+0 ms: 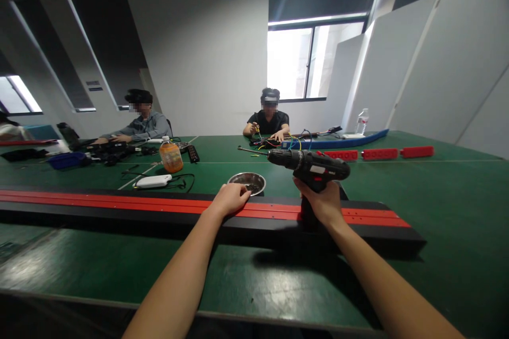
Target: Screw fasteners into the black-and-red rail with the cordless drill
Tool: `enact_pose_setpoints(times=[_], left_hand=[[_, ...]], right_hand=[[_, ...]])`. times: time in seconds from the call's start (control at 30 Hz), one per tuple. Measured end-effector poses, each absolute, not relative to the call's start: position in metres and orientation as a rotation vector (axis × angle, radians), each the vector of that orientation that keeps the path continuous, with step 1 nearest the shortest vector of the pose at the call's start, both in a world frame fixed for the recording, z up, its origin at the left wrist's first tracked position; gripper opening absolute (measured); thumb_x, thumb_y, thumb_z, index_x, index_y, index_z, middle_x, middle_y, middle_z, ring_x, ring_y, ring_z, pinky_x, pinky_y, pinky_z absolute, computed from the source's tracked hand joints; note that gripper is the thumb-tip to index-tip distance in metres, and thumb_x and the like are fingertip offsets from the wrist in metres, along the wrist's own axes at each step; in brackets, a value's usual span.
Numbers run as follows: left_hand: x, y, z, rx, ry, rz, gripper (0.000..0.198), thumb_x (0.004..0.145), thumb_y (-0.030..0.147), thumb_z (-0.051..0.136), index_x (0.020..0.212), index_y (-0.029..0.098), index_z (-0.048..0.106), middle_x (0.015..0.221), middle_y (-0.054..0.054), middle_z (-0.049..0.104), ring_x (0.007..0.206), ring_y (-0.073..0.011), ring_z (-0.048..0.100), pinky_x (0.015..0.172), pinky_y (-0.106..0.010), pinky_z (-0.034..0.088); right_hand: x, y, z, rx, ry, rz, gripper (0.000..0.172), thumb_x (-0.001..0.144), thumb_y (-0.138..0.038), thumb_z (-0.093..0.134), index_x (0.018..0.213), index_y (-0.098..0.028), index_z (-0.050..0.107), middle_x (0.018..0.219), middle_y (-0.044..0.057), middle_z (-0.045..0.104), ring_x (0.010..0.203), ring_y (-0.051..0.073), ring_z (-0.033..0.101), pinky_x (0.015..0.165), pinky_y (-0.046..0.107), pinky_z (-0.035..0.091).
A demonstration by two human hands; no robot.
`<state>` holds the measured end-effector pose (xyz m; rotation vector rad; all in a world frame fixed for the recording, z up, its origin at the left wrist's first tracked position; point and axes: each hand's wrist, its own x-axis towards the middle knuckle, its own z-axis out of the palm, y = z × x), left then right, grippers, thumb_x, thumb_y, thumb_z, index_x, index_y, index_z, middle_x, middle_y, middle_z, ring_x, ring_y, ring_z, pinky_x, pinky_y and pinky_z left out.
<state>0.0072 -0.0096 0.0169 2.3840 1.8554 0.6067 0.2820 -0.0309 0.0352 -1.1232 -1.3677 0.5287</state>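
Note:
My right hand (324,202) is wrapped round the handle of a black cordless drill (309,164), held upright above a long black and red rail (119,202); its bit points left. My left hand (230,198) rests on the rail with fingers curled, its fingertips at the rim of a small metal bowl (247,182). Whether those fingers pinch anything is hidden. The rail runs across the green table (437,206) from the left edge to beyond my right hand.
An orange bottle (170,155) and a white box (153,181) with a black cable lie beyond the rail. Red blocks (377,153), a blue rail (338,142) and a water bottle (362,121) sit far right. Two other people (268,119) work at the far side.

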Motion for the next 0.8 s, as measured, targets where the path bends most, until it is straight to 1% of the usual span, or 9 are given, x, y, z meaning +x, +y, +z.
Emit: enact_pose_setpoints(times=[0.07,0.17,0.4,0.53,0.67,0.73,0.8], left_hand=[[0.004,-0.009,0.016,2.332,1.772,0.684,0.029,0.088,0.043,0.058,0.092,0.023,0.079,0.095,-0.008,0.078,0.09,-0.0258,0.069,0.081,-0.033,0.048],[-0.001,-0.007,0.016,2.254,1.685,0.767,0.024,0.083,0.037,0.062,0.089,0.022,0.08,0.095,-0.007,0.078,0.09,-0.0248,0.07,0.08,-0.031,0.049],[-0.002,-0.004,0.014,2.13,1.612,0.918,0.019,0.082,0.036,0.065,0.084,0.02,0.076,0.092,-0.006,0.077,0.086,-0.0233,0.07,0.081,-0.032,0.05],[-0.001,-0.005,0.025,1.923,1.424,1.288,0.022,0.081,0.038,0.07,0.086,0.016,0.073,0.086,-0.007,0.075,0.078,-0.0198,0.067,0.075,-0.031,0.05],[0.001,-0.012,0.056,1.473,1.047,1.758,0.032,0.072,0.042,0.082,0.087,0.016,0.071,0.078,-0.002,0.069,0.069,-0.0126,0.062,0.068,-0.025,0.049],[0.004,-0.018,0.073,1.275,0.84,1.884,0.034,0.067,0.038,0.087,0.087,0.017,0.071,0.074,0.001,0.066,0.065,-0.0087,0.059,0.065,-0.022,0.047],[0.008,-0.023,0.088,1.176,0.686,1.917,0.033,0.065,0.034,0.089,0.088,0.018,0.071,0.074,0.003,0.064,0.064,-0.0067,0.057,0.063,-0.02,0.047]], right_hand=[[0.282,-0.032,0.036,-1.121,-1.379,0.523,0.042,0.067,-0.058,0.08,0.079,-0.017,0.075,0.064,0.007,0.072,0.064,0.029,0.07,0.063,0.037,0.052],[0.282,-0.033,0.038,-1.107,-1.389,0.515,0.042,0.067,-0.058,0.081,0.076,-0.018,0.075,0.064,0.007,0.073,0.063,0.028,0.069,0.062,0.036,0.051],[0.283,-0.034,0.038,-1.114,-1.381,0.536,0.043,0.066,-0.058,0.081,0.076,-0.017,0.075,0.064,0.007,0.072,0.062,0.028,0.069,0.061,0.036,0.051],[0.284,-0.033,0.038,-1.102,-1.406,0.548,0.041,0.067,-0.058,0.08,0.073,-0.017,0.074,0.062,0.006,0.071,0.06,0.028,0.069,0.059,0.036,0.051],[0.284,-0.034,0.039,-1.075,-1.416,0.526,0.038,0.069,-0.056,0.079,0.074,-0.018,0.075,0.063,0.006,0.072,0.061,0.028,0.069,0.061,0.037,0.053],[0.284,-0.034,0.039,-1.076,-1.412,0.527,0.038,0.068,-0.055,0.08,0.076,-0.019,0.075,0.064,0.006,0.072,0.061,0.029,0.069,0.061,0.038,0.053],[0.284,-0.034,0.039,-1.086,-1.407,0.526,0.038,0.068,-0.055,0.08,0.077,-0.019,0.076,0.064,0.006,0.073,0.06,0.029,0.069,0.062,0.039,0.053]])
